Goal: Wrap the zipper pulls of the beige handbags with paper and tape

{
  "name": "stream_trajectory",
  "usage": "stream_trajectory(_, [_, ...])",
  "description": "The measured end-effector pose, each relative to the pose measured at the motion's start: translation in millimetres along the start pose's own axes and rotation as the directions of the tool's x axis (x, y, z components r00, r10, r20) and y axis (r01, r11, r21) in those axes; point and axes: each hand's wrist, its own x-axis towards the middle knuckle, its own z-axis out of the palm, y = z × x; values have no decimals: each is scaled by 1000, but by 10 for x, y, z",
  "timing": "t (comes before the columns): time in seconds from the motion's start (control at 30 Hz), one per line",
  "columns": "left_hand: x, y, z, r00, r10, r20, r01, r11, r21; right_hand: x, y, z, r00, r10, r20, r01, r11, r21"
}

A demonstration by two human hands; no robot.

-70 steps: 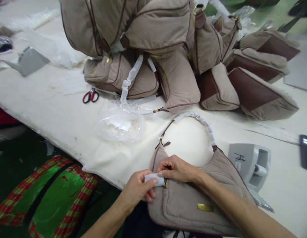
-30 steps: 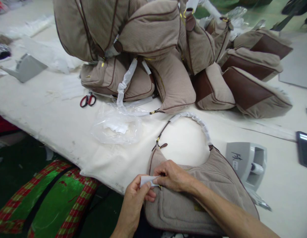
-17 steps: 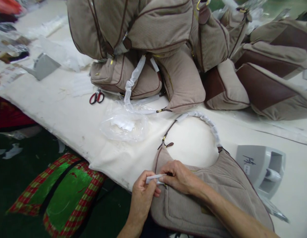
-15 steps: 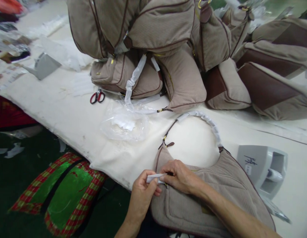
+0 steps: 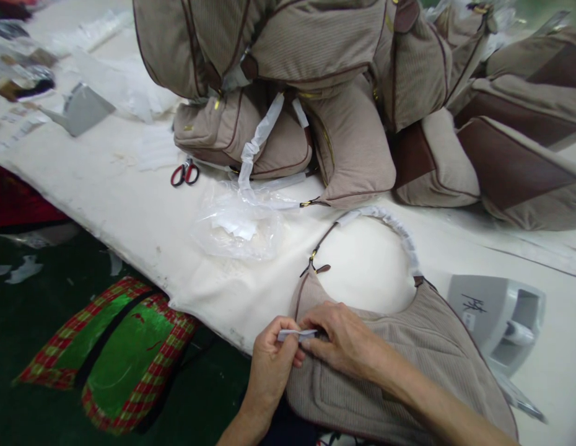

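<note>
The location was a workshop that handled bags in quantity. Indicators were as follows: a long, pale worktop [image 5: 139,217] carried a heap of near-identical ribbed bags [image 5: 320,46], with one matching bag [image 5: 357,402] at the near edge. Scissors [image 5: 186,173], clear plastic wrapping [image 5: 239,229] and a grey dispenser [image 5: 485,300] lay alongside. White scraps [image 5: 25,269] littered the dark green floor [image 5: 32,313].

Red-handled scissors [image 5: 184,171], red plaid-edged bag [image 5: 129,362]

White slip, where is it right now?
In the head view, the white slip is low and near the middle, pinched by the left hand and the right hand, at the picture-left edge of the taupe bag.
</note>
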Motion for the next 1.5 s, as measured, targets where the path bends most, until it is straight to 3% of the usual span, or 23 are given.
stream_trajectory(0.13, [0, 4, -7, 1000, 4, 7, -4, 1000, 13, 3, 60, 92, 998, 59, -17, -58, 998, 33])
stream_trajectory(0.23, [4, -19, -16, 1000, 4, 19, -4, 1000, -5, -15, 122, 163, 995, 14, -96, -10, 999, 35])
stream_trajectory(0.43, [21, -54, -16, 999, -26, 30, 28, 998, -52, -101, 200, 255, 948, -262, -181, 229, 956, -183])
stream_trajectory(0.57, [20, -42, 20, 998, -47, 30, 49, 996, -69, -177, 248, 265, 862, -478, -171, 410, 854, -320])
stream_trajectory(0.67, [14, -50, 37, 997, -60, 48, 64, 994, -84, -222, 262, 230, 820, -551, -155, 464, 799, -383])
stream_trajectory(0.87, [3, -55, 35, 992, -105, 71, 112, 988, -103, -233, 220, 191, 825, -563, -43, 475, 733, -487])
stream_trajectory(1.1, [11, 2, 31, 974, -199, 107, 220, 940, -262, -291, 186, 315, 846, -515, -136, 376, 758, -534])
stream_trajectory(1.2, [25, 2, -47, 940, -267, 213, 329, 874, -359, -311, 225, 363, 818, -548, -172, 387, 747, -541])
stream_trajectory(1.33, [89, 24, -208, 836, -328, 439, 507, 767, -393, -319, 292, 389, 789, -583, -194, 417, 739, -529])
stream_trajectory(1.5, [209, 93, -299, 687, -469, 555, 628, 768, -128, -361, 314, 384, 766, -612, -194, 458, 733, -503])
